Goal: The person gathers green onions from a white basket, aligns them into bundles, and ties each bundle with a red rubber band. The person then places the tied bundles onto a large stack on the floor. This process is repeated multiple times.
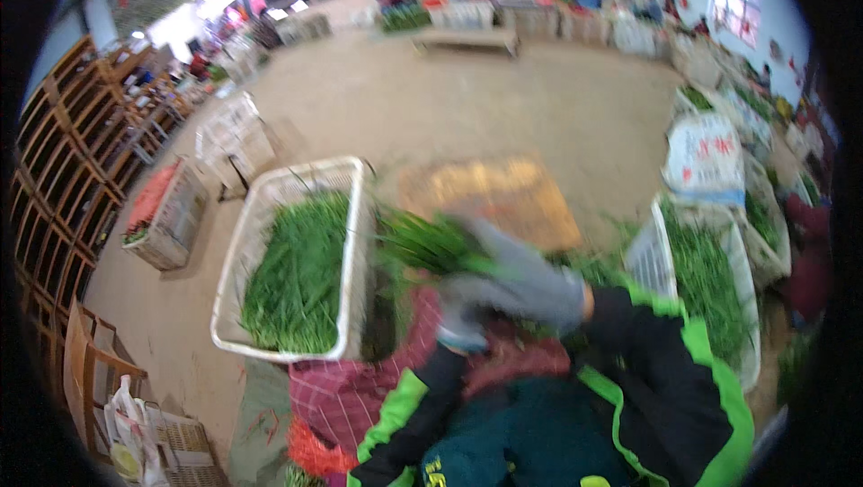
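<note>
Both my hands wear grey gloves and are blurred, close together above my lap. My right hand (pixel 529 275) is closed around a bunch of long green leafy stalks (pixel 425 241), whose tips point left. Just below it is my left hand (pixel 462 315); the blur hides whether its fingers grip any stalks. On the left stands a white plastic crate (pixel 361 217) with cut greens (pixel 296 278) inside. A maroon checked cloth (pixel 337 389) covers my legs. Loose greens (pixel 586 268) lie to the right of my hands.
Ahead on the floor lies a worn yellowish board (pixel 499 197). To the right, another white crate (pixel 650 254) holds greens, with a printed white sack (pixel 704 153) behind it. A covered crate (pixel 172 217) and wooden racks (pixel 61 170) stand left. Several people sit far back among crates.
</note>
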`<move>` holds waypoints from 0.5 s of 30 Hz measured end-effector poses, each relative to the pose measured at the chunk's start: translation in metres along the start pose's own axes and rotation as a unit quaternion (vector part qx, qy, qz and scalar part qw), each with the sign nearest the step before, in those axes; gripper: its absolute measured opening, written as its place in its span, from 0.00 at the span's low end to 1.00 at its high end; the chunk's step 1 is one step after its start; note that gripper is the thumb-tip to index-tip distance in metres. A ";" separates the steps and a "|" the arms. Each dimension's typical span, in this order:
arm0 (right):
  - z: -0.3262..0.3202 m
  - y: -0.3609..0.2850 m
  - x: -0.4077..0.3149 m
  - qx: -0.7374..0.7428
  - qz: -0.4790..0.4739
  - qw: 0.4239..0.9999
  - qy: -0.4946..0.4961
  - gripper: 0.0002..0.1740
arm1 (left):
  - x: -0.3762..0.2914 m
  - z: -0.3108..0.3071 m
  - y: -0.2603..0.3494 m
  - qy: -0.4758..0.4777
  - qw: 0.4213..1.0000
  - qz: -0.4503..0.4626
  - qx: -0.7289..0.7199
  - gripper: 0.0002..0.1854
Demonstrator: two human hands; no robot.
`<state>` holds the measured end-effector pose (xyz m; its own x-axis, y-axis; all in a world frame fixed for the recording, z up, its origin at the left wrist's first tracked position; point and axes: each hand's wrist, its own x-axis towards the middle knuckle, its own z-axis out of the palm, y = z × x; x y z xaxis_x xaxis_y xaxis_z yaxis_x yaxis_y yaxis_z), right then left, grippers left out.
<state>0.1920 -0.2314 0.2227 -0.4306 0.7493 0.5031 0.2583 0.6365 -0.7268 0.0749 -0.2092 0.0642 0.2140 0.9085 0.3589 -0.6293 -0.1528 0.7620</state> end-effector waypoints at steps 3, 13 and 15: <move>-0.015 0.059 0.067 0.254 0.042 0.949 -0.182 0.39 | 0.010 -0.043 0.029 0.127 0.931 0.114 0.324 0.11; -0.038 0.223 0.000 -0.008 0.062 0.909 -0.412 0.35 | -0.004 -0.150 0.048 0.302 0.907 0.027 -0.294 0.16; -0.042 0.207 -0.038 0.080 0.107 0.910 -0.393 0.39 | -0.005 -0.152 0.049 0.357 0.910 0.032 -0.209 0.14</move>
<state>0.2984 -0.1203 0.0727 -0.8870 0.4505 -0.1010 0.3062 0.4102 -0.8591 -0.0706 -0.1623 0.0171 -0.2800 0.9465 -0.1604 -0.8845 -0.1895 0.4263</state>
